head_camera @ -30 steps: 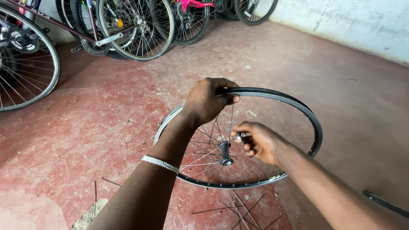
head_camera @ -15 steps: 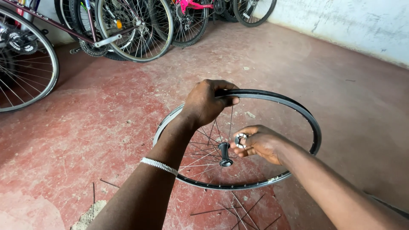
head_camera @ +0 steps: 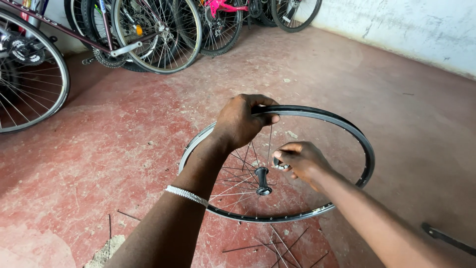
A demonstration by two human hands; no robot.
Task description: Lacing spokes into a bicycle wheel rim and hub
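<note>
A black bicycle wheel rim (head_camera: 347,131) stands tilted over the red floor, with a black hub (head_camera: 262,180) in its middle and thin spokes (head_camera: 233,173) on its left half only. My left hand (head_camera: 241,120) grips the top of the rim, a silver bracelet (head_camera: 186,195) on its wrist. Inside the rim, just above the hub, my right hand (head_camera: 301,162) is closed on a small silvery metal tool (head_camera: 280,165).
Several bicycles (head_camera: 148,34) stand along the back wall, and a large wheel (head_camera: 29,74) is at the far left. Loose spokes (head_camera: 277,245) lie on the floor below the rim. A dark metal bar (head_camera: 446,238) lies at the lower right. A white wall (head_camera: 406,25) runs along the right.
My right hand has moved a little left toward the hub and turned, so the small silvery tool shows between its fingers. The left hand keeps its hold on the rim.
</note>
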